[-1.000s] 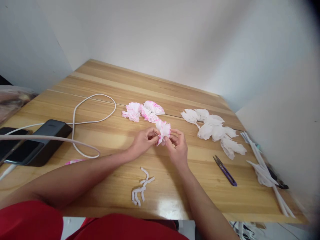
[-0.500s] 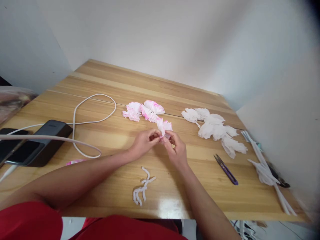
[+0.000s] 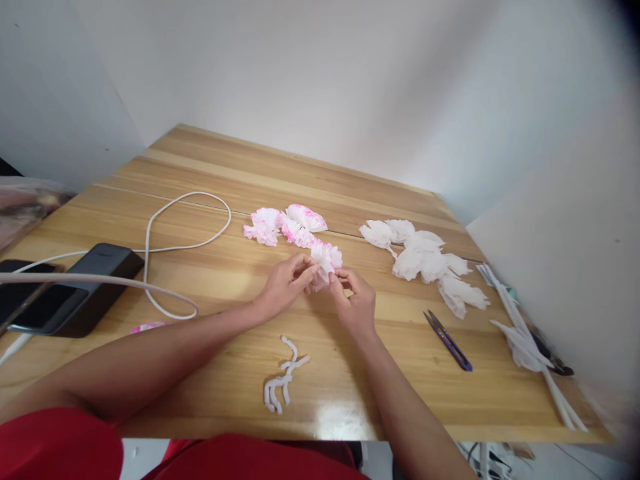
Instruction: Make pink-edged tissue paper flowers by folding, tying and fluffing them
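Between my two hands is a ruffled white tissue-paper flower with pink edges. My left hand pinches its left side with thumb and fingertips. My right hand grips its lower right side in the same way. Just beyond lie more pink-edged paper flowers, spread on the wooden table. Nearer my body, several short white twisted strips rest in a loose tangle between my forearms.
White paper flowers lie at the right, near purple-handled thread snips. Long white stems lie along the right edge. On the left are a black device stand, a phone and a looped white cable.
The held paper has opened from a narrow gathered bunch into a wider, ruffled flower. Both hands stay in nearly the same place, with the left fingers slightly higher.
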Tool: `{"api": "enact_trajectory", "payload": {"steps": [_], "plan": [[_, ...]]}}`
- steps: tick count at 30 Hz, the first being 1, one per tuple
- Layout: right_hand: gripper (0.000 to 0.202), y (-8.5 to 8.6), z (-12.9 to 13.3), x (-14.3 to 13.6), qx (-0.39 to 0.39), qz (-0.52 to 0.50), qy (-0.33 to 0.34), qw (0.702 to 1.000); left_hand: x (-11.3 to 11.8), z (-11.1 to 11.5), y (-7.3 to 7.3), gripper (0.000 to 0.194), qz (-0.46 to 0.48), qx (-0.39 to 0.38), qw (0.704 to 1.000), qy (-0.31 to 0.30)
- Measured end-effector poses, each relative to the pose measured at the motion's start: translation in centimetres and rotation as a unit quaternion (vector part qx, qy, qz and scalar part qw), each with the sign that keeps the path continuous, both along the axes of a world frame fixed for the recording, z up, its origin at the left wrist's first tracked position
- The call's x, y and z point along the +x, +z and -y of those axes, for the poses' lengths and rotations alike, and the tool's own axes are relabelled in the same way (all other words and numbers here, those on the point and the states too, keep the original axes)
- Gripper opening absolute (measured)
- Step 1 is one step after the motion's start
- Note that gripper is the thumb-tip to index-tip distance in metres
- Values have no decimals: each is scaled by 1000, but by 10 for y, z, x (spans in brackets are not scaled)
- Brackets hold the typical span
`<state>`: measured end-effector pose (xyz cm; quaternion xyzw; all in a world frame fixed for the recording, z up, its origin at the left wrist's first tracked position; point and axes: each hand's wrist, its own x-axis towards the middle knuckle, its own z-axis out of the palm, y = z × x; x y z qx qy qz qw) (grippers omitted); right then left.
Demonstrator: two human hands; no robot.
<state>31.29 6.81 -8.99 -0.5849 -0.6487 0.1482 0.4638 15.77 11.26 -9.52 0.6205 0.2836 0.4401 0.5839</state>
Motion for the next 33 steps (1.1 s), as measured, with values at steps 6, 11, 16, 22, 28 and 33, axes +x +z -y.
{"api": "enact_trajectory", "payload": {"steps": [6, 11, 16, 22, 28, 33], "plan": [[15, -4, -2, 4, 108, 132, 39, 985, -3, 1, 8, 29, -7, 2, 1000, 1], [17, -5, -2, 5, 147, 209, 54, 965, -6, -4, 9, 36, -115, 70, 987, 89], [18, -5, -2, 3, 135, 234, 77, 960, -7, -10, 7, 30, -208, 109, 963, 129], [18, -2, 0, 2, 116, 210, 84, 967, -8, -11, 7, 33, -153, 80, 984, 48], [26, 0, 2, 3, 88, 151, 59, 983, -8, -9, 5, 38, -90, 45, 995, -23], [22, 0, 1, 2, 64, 102, 72, 990, -7, -8, 5, 39, -57, 33, 996, -52]]}}
